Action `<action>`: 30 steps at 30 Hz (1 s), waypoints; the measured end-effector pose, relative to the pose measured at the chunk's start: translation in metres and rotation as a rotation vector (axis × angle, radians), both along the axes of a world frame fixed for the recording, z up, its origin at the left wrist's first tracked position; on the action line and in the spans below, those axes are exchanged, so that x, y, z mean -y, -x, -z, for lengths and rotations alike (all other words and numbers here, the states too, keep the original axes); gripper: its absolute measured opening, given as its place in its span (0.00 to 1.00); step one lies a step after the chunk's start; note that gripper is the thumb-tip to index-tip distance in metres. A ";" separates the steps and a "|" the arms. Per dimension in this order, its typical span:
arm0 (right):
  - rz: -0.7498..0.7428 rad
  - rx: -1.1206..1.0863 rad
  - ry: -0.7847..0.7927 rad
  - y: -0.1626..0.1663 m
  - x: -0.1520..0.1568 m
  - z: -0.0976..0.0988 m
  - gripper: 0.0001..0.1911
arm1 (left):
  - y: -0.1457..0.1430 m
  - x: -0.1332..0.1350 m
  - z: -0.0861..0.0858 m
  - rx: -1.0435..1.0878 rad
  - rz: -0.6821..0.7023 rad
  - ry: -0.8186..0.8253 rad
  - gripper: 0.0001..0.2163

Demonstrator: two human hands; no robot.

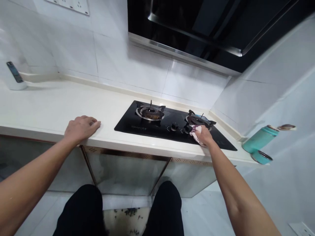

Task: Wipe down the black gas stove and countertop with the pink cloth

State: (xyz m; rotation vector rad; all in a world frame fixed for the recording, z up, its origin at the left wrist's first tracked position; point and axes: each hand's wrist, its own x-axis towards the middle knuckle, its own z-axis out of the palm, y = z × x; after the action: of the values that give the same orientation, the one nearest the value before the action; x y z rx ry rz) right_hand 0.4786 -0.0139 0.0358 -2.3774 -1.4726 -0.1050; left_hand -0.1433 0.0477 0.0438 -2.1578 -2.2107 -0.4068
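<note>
My right hand (204, 133) is closed around a white and purple cloth (195, 131) on the black glass gas stove (152, 126). The cloth lies against the right-hand control knob (187, 128) and partly covers it. To its left, the other knob (175, 126) is uncovered. Two burners, the left burner (150, 113) and the right burner (199, 120), carry dark pan supports, and the left one looks brown and stained. Resting near the front edge of the pale countertop (103, 108), my left hand (81, 127) holds nothing, its thumb apart from the loosely bent fingers.
A black range hood (187, 39) overhangs the stove. At the counter's right end stand a teal cylindrical container (261, 139) and a small teal cup-like piece (262, 158). A phone-like dark device (14, 72) leans on a white stand at far left. Cabinet doors (123, 173) front my knees.
</note>
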 end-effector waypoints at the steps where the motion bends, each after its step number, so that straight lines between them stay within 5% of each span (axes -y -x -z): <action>1: 0.013 0.008 0.023 -0.002 -0.001 -0.003 0.28 | 0.001 0.001 0.001 0.006 0.005 -0.014 0.29; 6: 0.046 0.054 0.124 -0.011 -0.017 -0.014 0.34 | 0.003 0.002 0.006 0.029 0.029 -0.061 0.27; 15: -0.303 0.039 0.183 -0.013 -0.085 -0.027 0.27 | 0.010 -0.005 0.018 0.017 0.018 -0.121 0.25; 21: -0.405 0.012 0.224 -0.008 -0.108 -0.035 0.23 | 0.007 -0.003 0.015 -0.001 0.006 -0.112 0.26; 30: -0.632 -0.027 0.232 0.072 -0.132 -0.037 0.29 | 0.005 -0.002 0.013 -0.006 -0.006 -0.101 0.26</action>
State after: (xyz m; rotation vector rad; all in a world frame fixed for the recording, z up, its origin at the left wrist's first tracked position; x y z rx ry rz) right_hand 0.4062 0.1181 0.0728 -1.9374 -2.2401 0.2630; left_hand -0.1479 0.0498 0.0311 -2.0986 -2.1428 -0.4997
